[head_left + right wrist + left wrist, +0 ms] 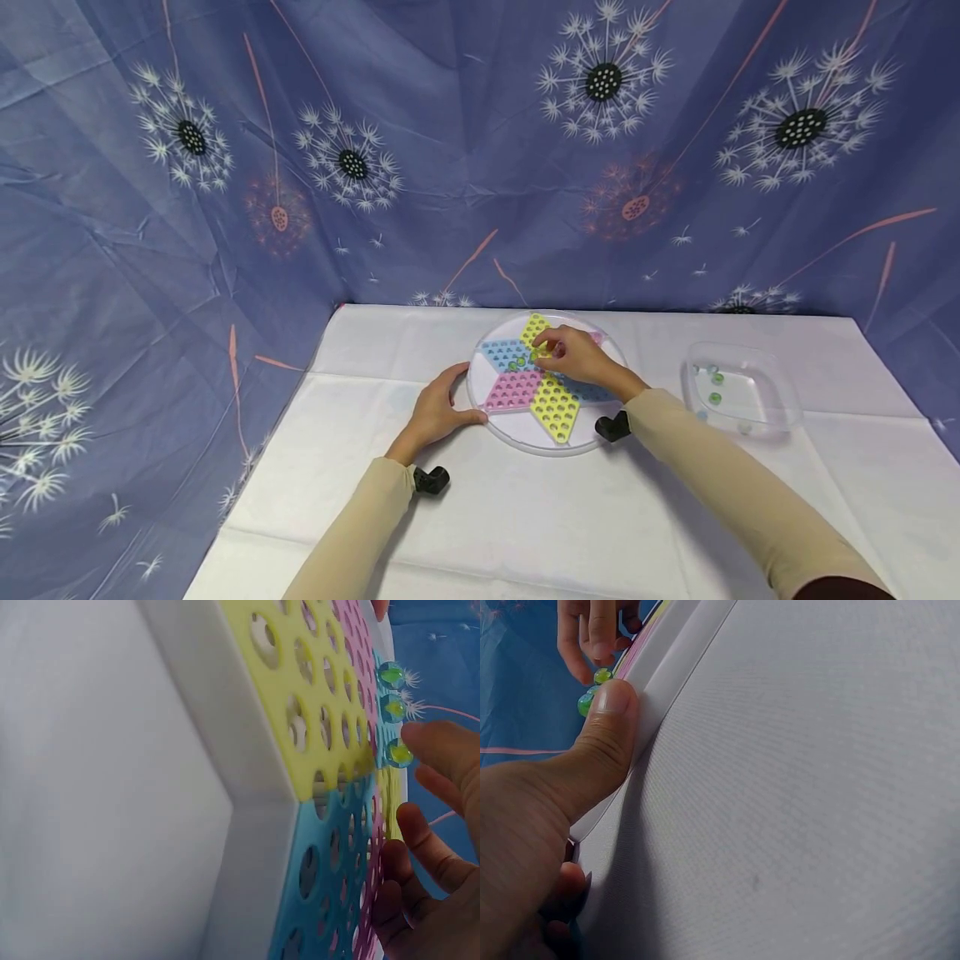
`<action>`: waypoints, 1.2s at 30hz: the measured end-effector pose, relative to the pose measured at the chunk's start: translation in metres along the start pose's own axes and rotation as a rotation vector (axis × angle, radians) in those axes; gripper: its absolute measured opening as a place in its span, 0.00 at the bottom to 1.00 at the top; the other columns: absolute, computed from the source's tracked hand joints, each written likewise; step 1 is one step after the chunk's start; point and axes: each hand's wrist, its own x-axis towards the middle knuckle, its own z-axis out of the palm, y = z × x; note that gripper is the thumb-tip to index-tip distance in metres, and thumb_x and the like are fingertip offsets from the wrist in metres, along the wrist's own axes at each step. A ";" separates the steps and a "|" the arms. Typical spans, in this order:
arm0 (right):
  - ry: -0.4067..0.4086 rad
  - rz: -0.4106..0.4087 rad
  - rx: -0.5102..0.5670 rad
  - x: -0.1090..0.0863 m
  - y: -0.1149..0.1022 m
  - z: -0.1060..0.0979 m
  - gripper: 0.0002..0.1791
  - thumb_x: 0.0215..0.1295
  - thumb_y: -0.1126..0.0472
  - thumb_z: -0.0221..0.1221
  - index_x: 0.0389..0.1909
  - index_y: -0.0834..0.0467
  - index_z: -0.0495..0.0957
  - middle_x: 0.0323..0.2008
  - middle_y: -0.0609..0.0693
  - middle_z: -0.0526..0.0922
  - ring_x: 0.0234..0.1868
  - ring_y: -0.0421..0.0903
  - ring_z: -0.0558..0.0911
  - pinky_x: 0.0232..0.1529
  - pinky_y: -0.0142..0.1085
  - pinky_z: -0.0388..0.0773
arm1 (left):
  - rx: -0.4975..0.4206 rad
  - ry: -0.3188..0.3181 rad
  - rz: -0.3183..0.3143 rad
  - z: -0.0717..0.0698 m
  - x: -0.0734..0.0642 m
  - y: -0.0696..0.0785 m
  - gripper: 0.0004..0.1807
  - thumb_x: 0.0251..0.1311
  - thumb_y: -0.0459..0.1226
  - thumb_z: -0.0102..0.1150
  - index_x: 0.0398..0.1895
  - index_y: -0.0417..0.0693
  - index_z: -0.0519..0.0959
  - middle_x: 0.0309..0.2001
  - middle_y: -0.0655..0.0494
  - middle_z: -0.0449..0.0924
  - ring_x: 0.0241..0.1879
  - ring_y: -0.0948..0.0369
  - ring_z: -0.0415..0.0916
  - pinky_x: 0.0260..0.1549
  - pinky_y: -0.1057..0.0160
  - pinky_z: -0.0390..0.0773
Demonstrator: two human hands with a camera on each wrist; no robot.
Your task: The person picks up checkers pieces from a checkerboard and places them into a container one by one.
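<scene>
A round white Chinese checkers board (517, 432) carries a star of yellow, pink and blue perforated sections. At its left rim, my left hand (437, 408) holds the edge, thumb and fingers spread along it; in the left wrist view its thumb (609, 724) lies against the rim. Over the upper middle of the star is my right hand (577, 357), thumb and forefinger apart beside a green marble (400, 752) in the board. Two more green marbles, one of them this marble (393, 709), sit in a row with it. Whether a fingertip touches the nearest marble is unclear.
A clear plastic container (780, 400) stands right of the board, with several green and bluish marbles in it, such as this marble (716, 398). A white cloth (525, 517) covers the table. Behind hangs a blue dandelion-patterned curtain (465, 167).
</scene>
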 end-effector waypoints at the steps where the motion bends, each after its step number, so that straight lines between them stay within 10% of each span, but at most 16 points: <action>1: -0.003 0.005 -0.005 0.000 0.000 0.000 0.17 0.61 0.59 0.73 0.51 0.58 0.85 0.39 0.54 0.80 0.35 0.46 0.77 0.40 0.41 0.75 | 0.001 0.000 -0.001 0.000 0.000 0.000 0.56 0.44 0.49 0.84 0.77 0.47 0.65 0.34 0.52 0.73 0.29 0.61 0.64 0.32 0.62 0.67; 36: -0.003 0.025 -0.063 0.003 -0.007 0.006 0.09 0.62 0.61 0.72 0.41 0.57 0.87 0.35 0.52 0.80 0.34 0.46 0.76 0.39 0.42 0.74 | 0.018 0.004 0.016 0.000 0.002 -0.001 0.56 0.44 0.49 0.84 0.77 0.46 0.65 0.34 0.53 0.72 0.29 0.61 0.64 0.32 0.62 0.67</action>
